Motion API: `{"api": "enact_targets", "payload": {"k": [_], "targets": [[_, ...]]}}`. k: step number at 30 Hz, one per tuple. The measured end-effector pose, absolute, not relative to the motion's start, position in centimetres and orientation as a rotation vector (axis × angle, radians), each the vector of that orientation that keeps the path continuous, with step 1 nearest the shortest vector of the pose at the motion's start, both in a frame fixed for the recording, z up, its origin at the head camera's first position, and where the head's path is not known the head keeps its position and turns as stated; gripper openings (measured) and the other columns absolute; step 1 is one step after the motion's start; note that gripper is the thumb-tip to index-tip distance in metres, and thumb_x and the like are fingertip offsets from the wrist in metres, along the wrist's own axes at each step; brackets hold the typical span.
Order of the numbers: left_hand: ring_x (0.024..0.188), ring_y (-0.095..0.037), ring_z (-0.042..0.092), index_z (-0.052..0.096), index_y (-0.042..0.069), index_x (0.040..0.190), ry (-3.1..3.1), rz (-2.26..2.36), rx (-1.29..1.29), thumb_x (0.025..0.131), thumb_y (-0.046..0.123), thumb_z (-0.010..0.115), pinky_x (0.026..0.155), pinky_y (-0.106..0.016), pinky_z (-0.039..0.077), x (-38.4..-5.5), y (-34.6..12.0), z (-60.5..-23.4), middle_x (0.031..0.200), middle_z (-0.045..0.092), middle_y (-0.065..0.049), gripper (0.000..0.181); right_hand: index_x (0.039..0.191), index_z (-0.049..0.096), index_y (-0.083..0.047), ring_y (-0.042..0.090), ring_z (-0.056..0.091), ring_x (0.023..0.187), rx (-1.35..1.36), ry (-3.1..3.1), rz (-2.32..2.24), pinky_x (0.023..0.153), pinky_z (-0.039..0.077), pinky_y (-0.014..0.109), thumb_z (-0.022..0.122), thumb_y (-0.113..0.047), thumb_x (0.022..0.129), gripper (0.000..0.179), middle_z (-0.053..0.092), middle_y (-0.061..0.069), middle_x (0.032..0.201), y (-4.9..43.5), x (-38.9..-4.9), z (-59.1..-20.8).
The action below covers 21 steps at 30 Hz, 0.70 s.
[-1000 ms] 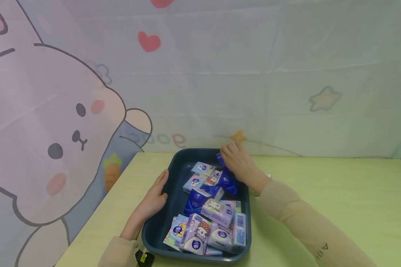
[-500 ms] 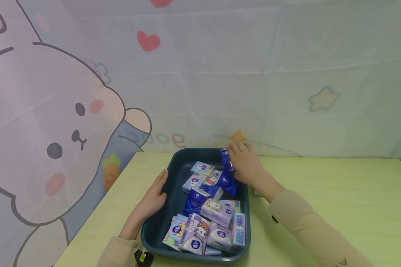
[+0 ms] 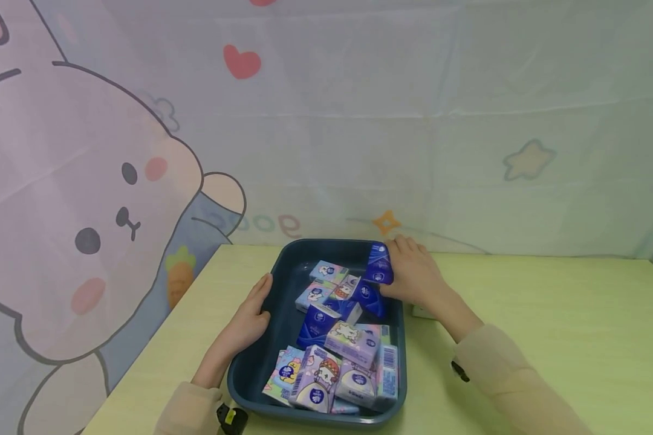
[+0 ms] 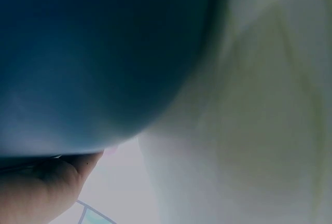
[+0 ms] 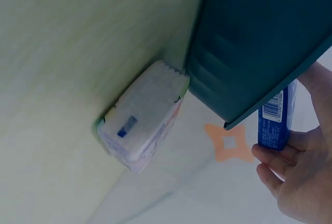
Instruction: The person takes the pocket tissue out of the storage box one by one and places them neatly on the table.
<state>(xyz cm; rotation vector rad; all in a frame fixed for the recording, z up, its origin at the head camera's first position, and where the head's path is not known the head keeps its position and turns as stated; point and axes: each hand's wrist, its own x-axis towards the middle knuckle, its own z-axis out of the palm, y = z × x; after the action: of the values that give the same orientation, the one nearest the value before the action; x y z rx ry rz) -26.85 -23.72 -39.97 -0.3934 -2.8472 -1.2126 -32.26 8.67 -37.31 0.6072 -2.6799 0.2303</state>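
Observation:
My right hand (image 3: 415,275) holds a dark blue tissue pack (image 3: 379,266) at the far right corner of a dark teal tub (image 3: 238,393). In the right wrist view, the fingers lie along the pack's barcoded end (image 5: 272,120), just past the tub's rim, which hides part of it. Several more tissue packs lie loosely inside the tub: plain blue ones (image 3: 318,326) and purple ones with cartoon prints (image 3: 315,380). With fairly straight fingers, my left hand (image 3: 247,323) rests against the tub's left rim. In the left wrist view the tub wall hides most of its fingers.
On the light yellow-green table (image 3: 549,326), a pale tissue pack (image 5: 145,115) stands just outside the tub's right side, mostly covered by the right forearm in the head view. Behind the table hangs a printed cloth (image 3: 348,151) with a rabbit drawing.
The right hand has shifted a little to the right with the blue tissue pack, turning it so that more of its front shows. The left hand and the tub stay nearly in place.

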Motion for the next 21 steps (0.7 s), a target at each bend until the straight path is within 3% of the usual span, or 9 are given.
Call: {"api": "enact_targets", "payload": {"k": [11, 21], "targets": [[0.15, -0.038, 0.003, 0.009, -0.003, 0.152, -2.847, -1.213, -0.397, 0.087, -0.011, 0.033, 0.119, -0.054, 0.009, -27.0, -23.7, -40.1, 0.162, 0.002, -0.019, 0.07, 0.138, 0.043, 0.004, 0.032, 0.055, 0.104, 0.544, -2.703, 0.568, 0.093, 0.049, 0.049, 0.075, -0.046, 0.072, 0.089, 0.057, 0.019, 0.12, 9.5, -31.5, -38.5], [0.15, -0.038, 0.003, 0.009, -0.003, 0.152, -2.846, -1.207, -0.389, 0.088, -0.01, 0.033, 0.119, -0.054, 0.009, -27.1, -23.7, -40.2, 0.162, 0.003, -0.019, 0.069, 0.143, 0.039, -0.001, 0.033, 0.056, 0.107, 0.6, -2.75, 0.98, 0.085, 0.054, 0.046, 0.072, -0.039, 0.079, 0.082, 0.055, 0.017, 0.127, 11.6, -31.5, -38.7]]}}
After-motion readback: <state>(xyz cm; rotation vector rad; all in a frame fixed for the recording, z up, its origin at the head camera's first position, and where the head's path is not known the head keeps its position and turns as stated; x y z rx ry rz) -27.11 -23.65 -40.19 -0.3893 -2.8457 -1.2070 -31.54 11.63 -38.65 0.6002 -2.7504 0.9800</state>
